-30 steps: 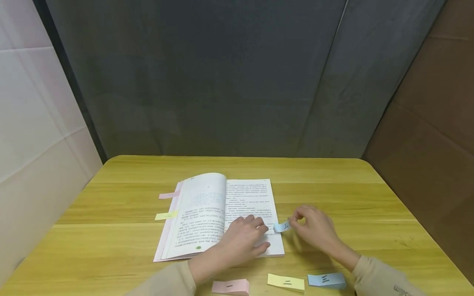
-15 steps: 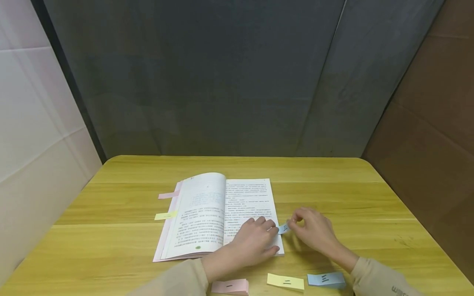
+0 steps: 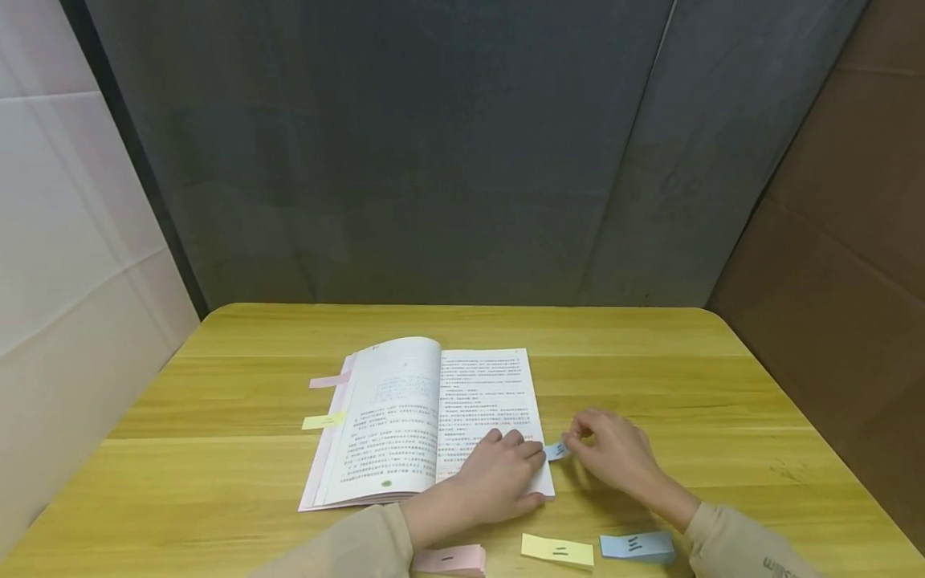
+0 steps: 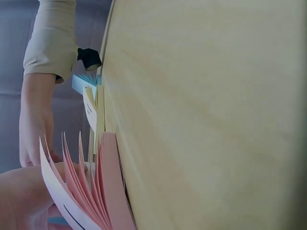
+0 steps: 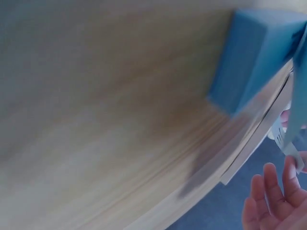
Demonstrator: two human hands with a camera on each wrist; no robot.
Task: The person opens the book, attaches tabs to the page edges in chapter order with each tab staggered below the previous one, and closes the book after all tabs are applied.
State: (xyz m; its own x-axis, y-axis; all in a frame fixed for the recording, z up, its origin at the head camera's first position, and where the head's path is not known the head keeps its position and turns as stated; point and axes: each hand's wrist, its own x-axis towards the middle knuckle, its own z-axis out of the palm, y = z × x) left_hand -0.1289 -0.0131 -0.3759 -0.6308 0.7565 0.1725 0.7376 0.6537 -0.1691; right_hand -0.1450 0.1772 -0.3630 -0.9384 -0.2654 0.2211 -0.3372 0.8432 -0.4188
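An open book (image 3: 486, 389) with printed pages lies on the table. My left hand (image 3: 500, 475) rests on its right page, fingertips at the page's outer edge. A blue sticky tab (image 3: 556, 451) with dark strokes sticks out from that edge, its inner end hidden under the left fingers. My right hand (image 3: 614, 451) pinches the tab's outer end between thumb and forefinger. In the right wrist view the tab (image 5: 287, 148) is held by the right hand (image 5: 276, 199), its other fingers spread. The left wrist view shows part of the left hand (image 4: 21, 194) behind the pink pad.
Near the front edge lie a pink sticky pad (image 3: 451, 559), a yellow one (image 3: 557, 551) and a blue one (image 3: 637, 547), each with dark strokes. A pink tab (image 3: 329, 381) and a yellow tab (image 3: 323, 421) jut from the book's left side. Dark cloth (image 3: 433, 160) hangs behind the table.
My left hand has moved right across the page, to the edge by the blue tab. My right hand has stayed nearly in place, dropping slightly, still pinching the tab.
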